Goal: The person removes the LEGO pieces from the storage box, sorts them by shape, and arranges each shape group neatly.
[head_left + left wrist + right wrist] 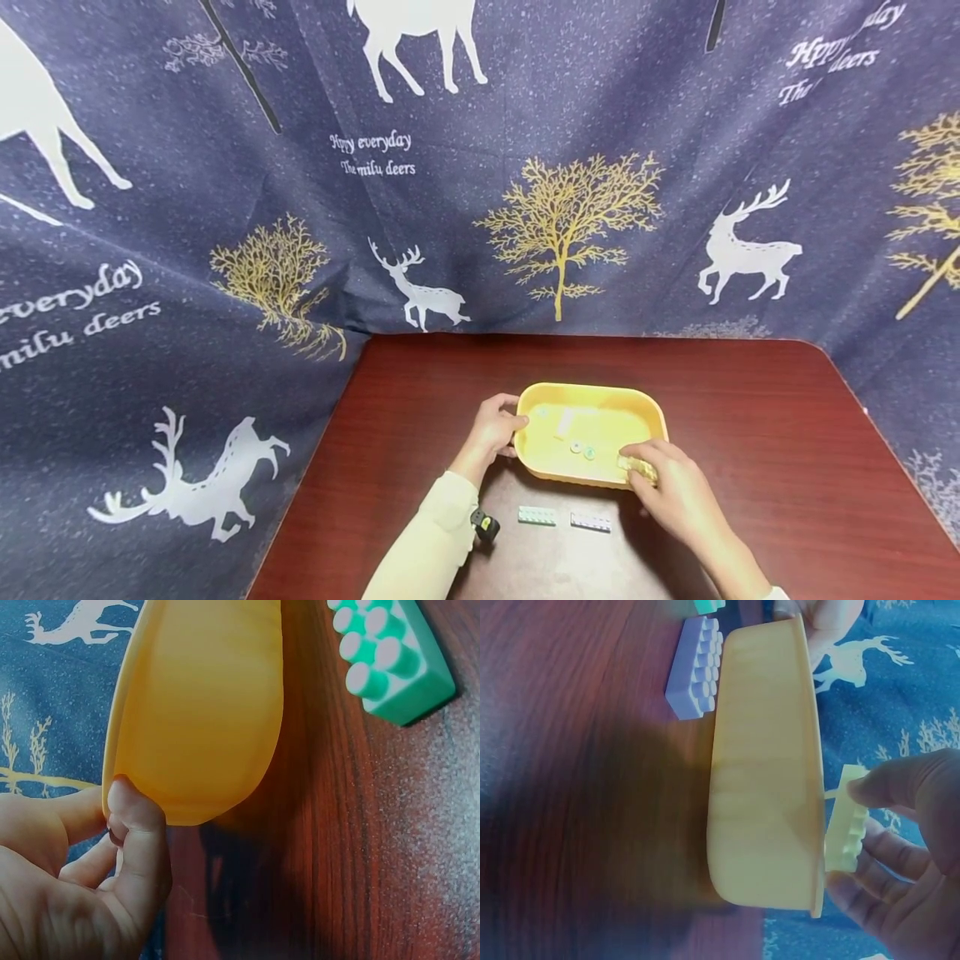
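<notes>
A yellow plastic bin [618, 421] stands on the table, and my left hand [493, 432] grips its left end at the rim. In the left wrist view the thumb and fingers of that hand [90, 877] pinch the bin wall [195, 735]. My right hand [678, 493] pinches a pale yellow building block [844, 825] between thumb and fingers, right at the bin's near right rim. A green block [537, 516] and a purple block [591, 522] lie studded side up in front of the bin.
Inside the bin are a pale block [564, 422] and a few small round pieces [589, 453]. The reddish-brown table [780, 433] meets a dark blue curtain [465, 217] printed with deer and trees. A black strap [486, 527] circles the left wrist.
</notes>
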The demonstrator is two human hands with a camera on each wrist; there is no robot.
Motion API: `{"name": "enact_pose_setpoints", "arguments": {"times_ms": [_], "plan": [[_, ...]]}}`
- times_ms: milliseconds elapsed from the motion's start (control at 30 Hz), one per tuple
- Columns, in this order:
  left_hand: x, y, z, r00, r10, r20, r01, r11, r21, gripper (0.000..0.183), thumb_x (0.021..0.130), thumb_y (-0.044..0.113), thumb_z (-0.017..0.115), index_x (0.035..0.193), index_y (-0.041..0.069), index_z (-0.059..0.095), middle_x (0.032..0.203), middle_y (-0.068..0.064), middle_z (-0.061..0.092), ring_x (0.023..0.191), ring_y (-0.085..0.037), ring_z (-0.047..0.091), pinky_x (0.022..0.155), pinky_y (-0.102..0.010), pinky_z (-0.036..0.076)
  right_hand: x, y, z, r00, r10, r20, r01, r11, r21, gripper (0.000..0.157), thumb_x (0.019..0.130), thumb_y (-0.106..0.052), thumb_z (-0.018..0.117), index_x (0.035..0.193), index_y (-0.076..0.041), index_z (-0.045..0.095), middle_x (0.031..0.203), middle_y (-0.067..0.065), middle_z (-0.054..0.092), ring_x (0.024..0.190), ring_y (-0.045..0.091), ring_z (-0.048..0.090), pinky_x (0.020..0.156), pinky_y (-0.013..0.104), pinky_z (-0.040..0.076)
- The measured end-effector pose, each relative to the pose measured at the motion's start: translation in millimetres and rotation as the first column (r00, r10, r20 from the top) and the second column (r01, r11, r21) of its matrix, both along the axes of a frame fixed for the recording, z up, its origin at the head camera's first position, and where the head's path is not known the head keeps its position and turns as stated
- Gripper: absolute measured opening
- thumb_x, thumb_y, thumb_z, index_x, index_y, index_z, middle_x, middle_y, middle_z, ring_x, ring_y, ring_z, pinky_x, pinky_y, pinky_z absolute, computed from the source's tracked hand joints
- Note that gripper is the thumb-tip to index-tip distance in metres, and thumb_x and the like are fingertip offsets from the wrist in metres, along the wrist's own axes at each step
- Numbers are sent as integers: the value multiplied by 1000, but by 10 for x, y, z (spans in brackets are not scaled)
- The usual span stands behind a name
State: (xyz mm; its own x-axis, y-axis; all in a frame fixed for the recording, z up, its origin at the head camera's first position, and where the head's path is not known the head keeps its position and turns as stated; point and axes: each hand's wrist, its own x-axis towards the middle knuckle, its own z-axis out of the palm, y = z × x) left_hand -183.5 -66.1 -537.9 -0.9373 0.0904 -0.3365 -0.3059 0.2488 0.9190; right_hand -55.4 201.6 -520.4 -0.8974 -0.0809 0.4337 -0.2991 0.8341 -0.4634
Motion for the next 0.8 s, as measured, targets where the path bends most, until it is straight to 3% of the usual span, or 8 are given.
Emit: {"name": "enact_pose_setpoints", "arguments": {"times_ms": [333,800], "plan": [[12,4,-19,1000,6,-18,-5,1000,28,44,91,3,72,133,4,60,90,-16,68,57,-19,63,37,-23,52,172,-5,39,998,-22,-62,23,1000,11,32,75,-6,83,103,-21,77,101,-7,72,98,21,69,79,47,57],[-2,-9,-21,1000,0,-12,1,999,39,42,91,3,71,131,4,61,95,-22,69,64,-27,68,38,-24,53,368,-23,-141,996,-23,-91,25,999,29,34,69,-5,86,98,-22,76,95,-13,69,90,15,67,73,40,56]]}}
